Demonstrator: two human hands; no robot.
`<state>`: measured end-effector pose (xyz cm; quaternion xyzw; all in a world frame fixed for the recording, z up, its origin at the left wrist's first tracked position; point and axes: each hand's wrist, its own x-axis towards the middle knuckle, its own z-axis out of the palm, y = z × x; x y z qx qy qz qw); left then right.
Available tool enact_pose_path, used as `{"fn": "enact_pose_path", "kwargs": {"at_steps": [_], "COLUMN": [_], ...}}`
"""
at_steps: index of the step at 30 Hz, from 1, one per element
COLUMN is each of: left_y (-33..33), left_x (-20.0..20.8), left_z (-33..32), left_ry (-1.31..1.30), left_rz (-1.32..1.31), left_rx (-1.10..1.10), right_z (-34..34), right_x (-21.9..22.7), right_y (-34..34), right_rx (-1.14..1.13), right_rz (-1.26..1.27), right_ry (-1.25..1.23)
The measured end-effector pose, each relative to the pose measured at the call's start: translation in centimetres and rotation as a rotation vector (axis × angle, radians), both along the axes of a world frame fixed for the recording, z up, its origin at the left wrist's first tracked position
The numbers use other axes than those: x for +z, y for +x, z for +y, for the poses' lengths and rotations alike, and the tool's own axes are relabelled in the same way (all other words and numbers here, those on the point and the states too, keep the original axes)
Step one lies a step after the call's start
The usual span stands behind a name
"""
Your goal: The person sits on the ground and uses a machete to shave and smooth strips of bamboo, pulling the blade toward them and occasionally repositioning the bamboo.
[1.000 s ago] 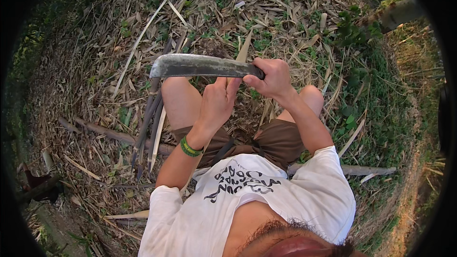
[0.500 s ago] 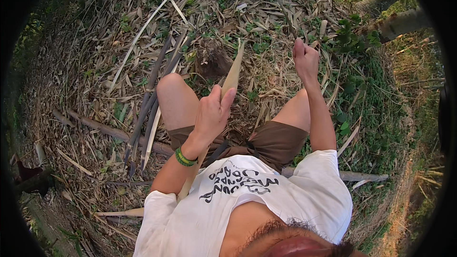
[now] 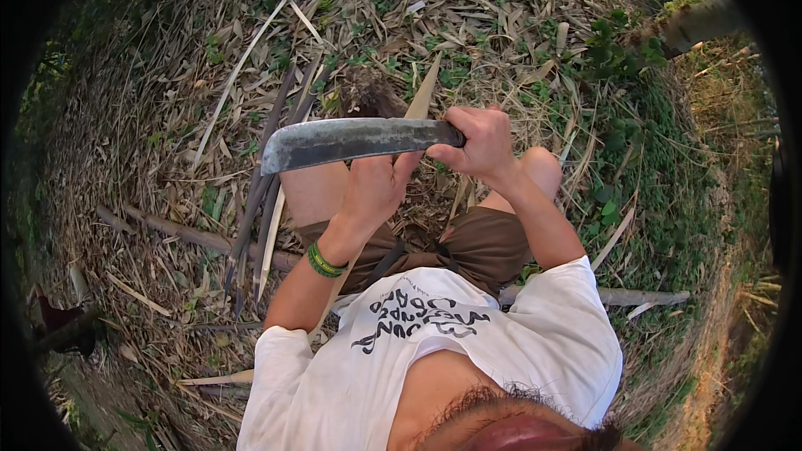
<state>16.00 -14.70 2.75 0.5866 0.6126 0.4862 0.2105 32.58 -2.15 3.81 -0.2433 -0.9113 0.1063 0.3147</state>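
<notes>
Across my front lies a machete (image 3: 351, 140) with a broad dark blade, its upper border paler grey. My right hand (image 3: 484, 140) is closed round its handle, and the blade points left. A pale, pointed wooden stake (image 3: 426, 90) runs up from under my left forearm, its tapered tip away from me. My left hand (image 3: 370, 196), with a green band at the wrist, grips this stake below the blade. The blade passes over the stake and hides part of it and the left fingertips. Whether blade and stake touch, I cannot tell.
A stump (image 3: 368, 92) stands just beyond the blade. Several long dark strips (image 3: 261, 175) lie left of my bent knee, near a fallen branch (image 3: 188, 232). Another branch (image 3: 618, 296) is at my right. Dry leaves cover the ground, and trunks (image 3: 689, 29) rise at upper right.
My right hand has come down and left from its raised place by the right knee, bringing the machete broadside across the stake. The stake's tip has shifted slightly right; my left hand still grips it.
</notes>
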Motion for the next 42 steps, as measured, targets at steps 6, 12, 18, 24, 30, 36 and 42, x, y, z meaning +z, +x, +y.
{"fn": "enact_pose_path", "kwargs": {"at_steps": [6,12,18,24,30,36,42], "left_y": [-0.2,0.8,0.2,0.7,0.3,1.3,0.3], "left_x": [1.5,1.8,1.1,0.7,0.4,1.2,0.5], "left_z": [-0.6,-4.5,-1.5,-1.0,-1.5,-5.1,-3.6], "left_ry": [-0.166,-0.178,-0.206,-0.133,-0.117,-0.114,-0.224], "left_rz": [-0.150,-0.081,0.005,0.043,0.015,-0.050,-0.023], "left_rx": [0.010,-0.081,0.086,0.063,-0.007,-0.122,0.046], "right_z": [1.9,12.8,3.2,0.6,1.6,9.2,8.1], "right_x": [-0.4,-0.9,0.5,1.4,0.9,-0.3,-1.5], "right_y": [0.1,4.9,2.0,-0.1,0.0,2.2,4.8], "right_rx": [-0.078,-0.604,-0.166,-0.033,-0.025,-0.479,-0.438], "right_rz": [-0.051,0.076,0.092,0.055,0.060,0.026,0.124], "right_ry": [0.119,-0.427,-0.366,-0.131,-0.037,-0.280,-0.406]}}
